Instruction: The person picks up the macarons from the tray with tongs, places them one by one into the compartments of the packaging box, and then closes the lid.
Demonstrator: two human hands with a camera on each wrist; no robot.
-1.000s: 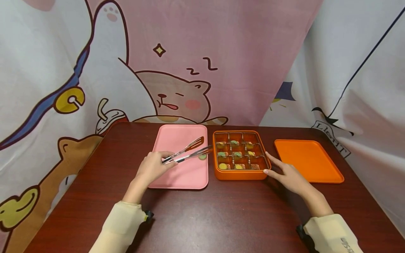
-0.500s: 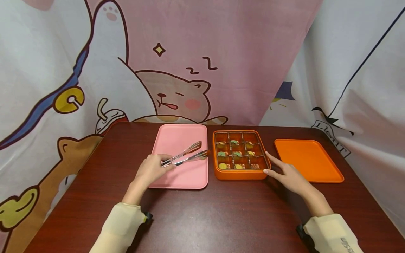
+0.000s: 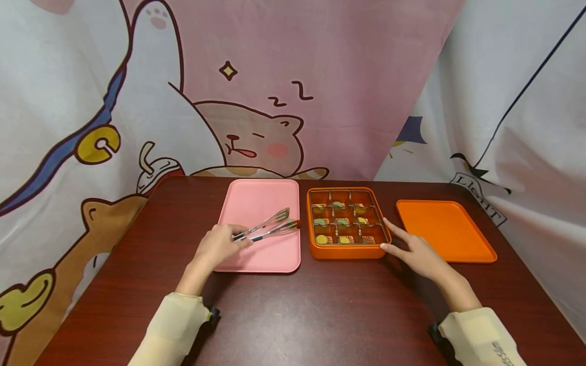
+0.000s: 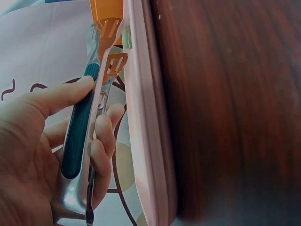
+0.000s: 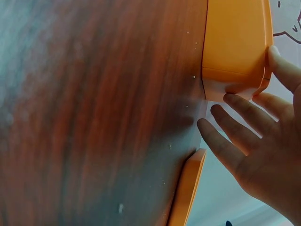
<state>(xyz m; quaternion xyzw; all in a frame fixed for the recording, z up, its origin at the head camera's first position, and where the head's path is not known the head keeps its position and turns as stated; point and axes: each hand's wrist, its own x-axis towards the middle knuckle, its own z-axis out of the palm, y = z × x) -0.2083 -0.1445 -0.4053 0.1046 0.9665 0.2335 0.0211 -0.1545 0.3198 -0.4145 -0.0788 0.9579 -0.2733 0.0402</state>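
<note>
Grips the tongs (image 4: 77, 136) in the left hand (image 3: 222, 247), with fingers curled round the handles and thumb laid along one. Points their long axis rightward from the fingers, slightly away from the body, across the pink tray (image 3: 256, 193), with a narrow gap between the heads. Has the tips at a small green piece (image 4: 127, 37) by the tray's right edge — nearer the left hand than the right; cannot tell whether touching. Beyond that, touches the orange box (image 3: 348, 253) with the right hand (image 3: 418, 254) — fingers spread and fairly straight.
</note>
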